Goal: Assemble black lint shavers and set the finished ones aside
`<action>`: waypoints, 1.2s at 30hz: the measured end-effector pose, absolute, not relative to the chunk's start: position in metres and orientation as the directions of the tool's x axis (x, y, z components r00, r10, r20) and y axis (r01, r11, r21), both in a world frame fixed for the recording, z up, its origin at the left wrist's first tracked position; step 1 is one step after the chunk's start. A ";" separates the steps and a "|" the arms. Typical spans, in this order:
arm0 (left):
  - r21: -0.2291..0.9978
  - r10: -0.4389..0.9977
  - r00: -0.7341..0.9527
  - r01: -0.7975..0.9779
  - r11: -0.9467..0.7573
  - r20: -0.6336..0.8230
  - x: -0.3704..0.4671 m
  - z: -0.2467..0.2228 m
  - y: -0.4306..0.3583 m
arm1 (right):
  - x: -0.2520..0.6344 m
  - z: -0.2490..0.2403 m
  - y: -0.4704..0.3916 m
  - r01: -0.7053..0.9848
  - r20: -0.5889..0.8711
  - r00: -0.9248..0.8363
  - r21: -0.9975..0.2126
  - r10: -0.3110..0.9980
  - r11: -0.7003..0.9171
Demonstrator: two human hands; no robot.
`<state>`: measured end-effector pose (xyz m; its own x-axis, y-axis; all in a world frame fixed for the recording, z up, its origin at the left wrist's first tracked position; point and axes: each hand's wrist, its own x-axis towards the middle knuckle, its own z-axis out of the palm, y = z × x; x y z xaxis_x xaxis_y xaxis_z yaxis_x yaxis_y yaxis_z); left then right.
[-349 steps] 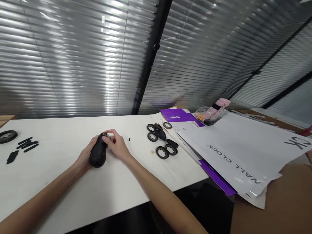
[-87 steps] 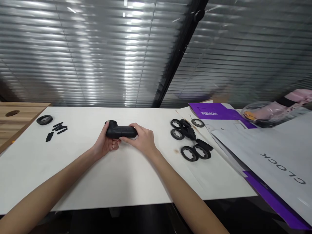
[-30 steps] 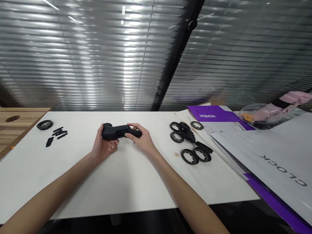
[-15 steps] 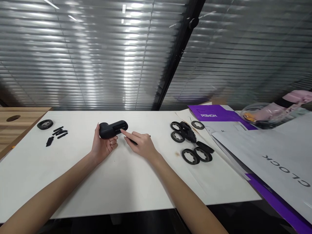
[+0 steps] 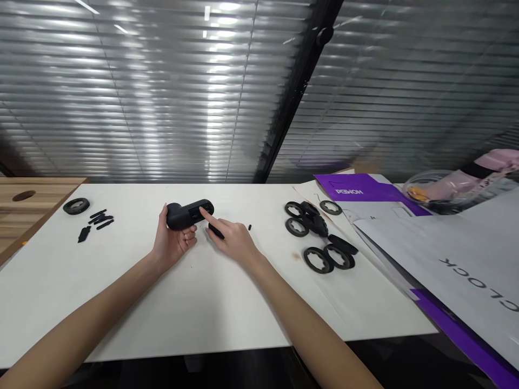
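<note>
My left hand (image 5: 172, 246) is wrapped around a black rounded handheld device (image 5: 178, 217), held tilted above the table. The device has a wide round end on the left and a long recessed slot on its upper right part. My right hand (image 5: 233, 239) reaches in from the right, its index fingertip touching the slot. Beneath that finger, a small black piece (image 5: 216, 231) is tucked between the thumb and the other fingers; most of it is hidden. Just right of my right hand a tiny black bit (image 5: 250, 227) lies on the table.
Several black notched rings (image 5: 318, 260) lie on the white table (image 5: 182, 319) at right; another ring (image 5: 76, 206) and thin black strips (image 5: 101, 219) are at left. A purple and white box (image 5: 357, 186), a big white sheet (image 5: 454, 254) and a plastic bowl (image 5: 424, 183) occupy the right side.
My right index fingertip has shifted slightly up and left along the slot, and the small black piece in that hand shows more. My left hand and the device stay nearly still.
</note>
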<state>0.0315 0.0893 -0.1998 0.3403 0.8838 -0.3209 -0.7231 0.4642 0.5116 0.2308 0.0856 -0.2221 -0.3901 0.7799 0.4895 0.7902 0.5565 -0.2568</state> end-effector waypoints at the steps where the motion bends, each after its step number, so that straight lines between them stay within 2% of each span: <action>1: 0.510 0.884 0.340 -0.725 0.463 -0.320 0.031 -0.200 0.089 | 0.231 -0.222 0.085 0.791 0.487 -0.390 -0.258 0.782 0.555; 36: 0.528 0.892 0.325 -0.721 0.449 -0.314 0.031 -0.202 0.089 | 0.234 -0.221 0.088 0.788 0.509 -0.382 -0.256 0.771 0.559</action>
